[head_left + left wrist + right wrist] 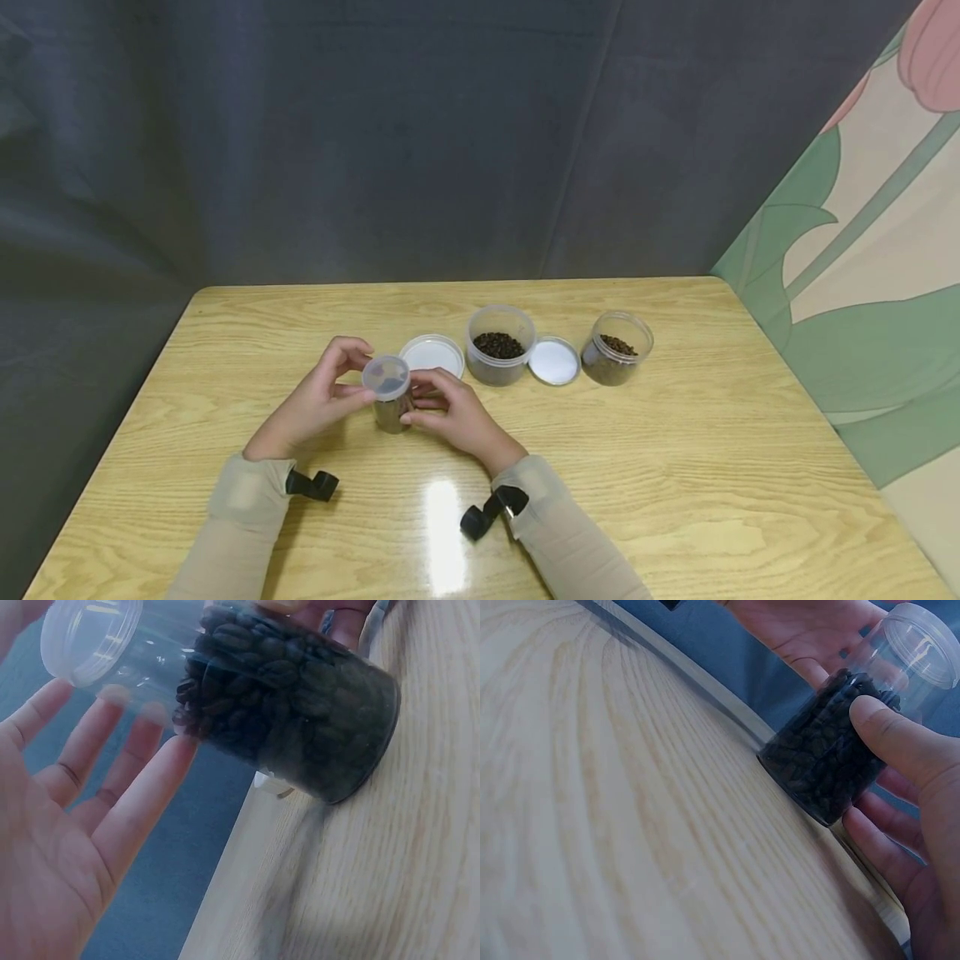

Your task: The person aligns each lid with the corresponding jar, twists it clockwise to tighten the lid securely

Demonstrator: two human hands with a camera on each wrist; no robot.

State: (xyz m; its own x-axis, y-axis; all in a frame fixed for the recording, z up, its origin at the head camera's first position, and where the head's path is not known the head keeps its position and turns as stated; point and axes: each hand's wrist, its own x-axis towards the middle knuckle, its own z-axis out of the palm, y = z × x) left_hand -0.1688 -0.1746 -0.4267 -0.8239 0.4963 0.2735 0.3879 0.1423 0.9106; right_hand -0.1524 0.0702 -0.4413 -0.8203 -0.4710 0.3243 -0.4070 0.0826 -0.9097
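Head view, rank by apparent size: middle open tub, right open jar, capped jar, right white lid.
1. Middle open tub
2. Right open jar and capped jar: too close to rank; the latter is partly covered and seemingly nearer.
3. Right white lid

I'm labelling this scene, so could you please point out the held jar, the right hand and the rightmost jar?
Held jar point(817, 754): right wrist view, on its filled side.
Right hand point(459, 415): head view, on its back.
Rightmost jar point(607, 367): head view, on its front wall.
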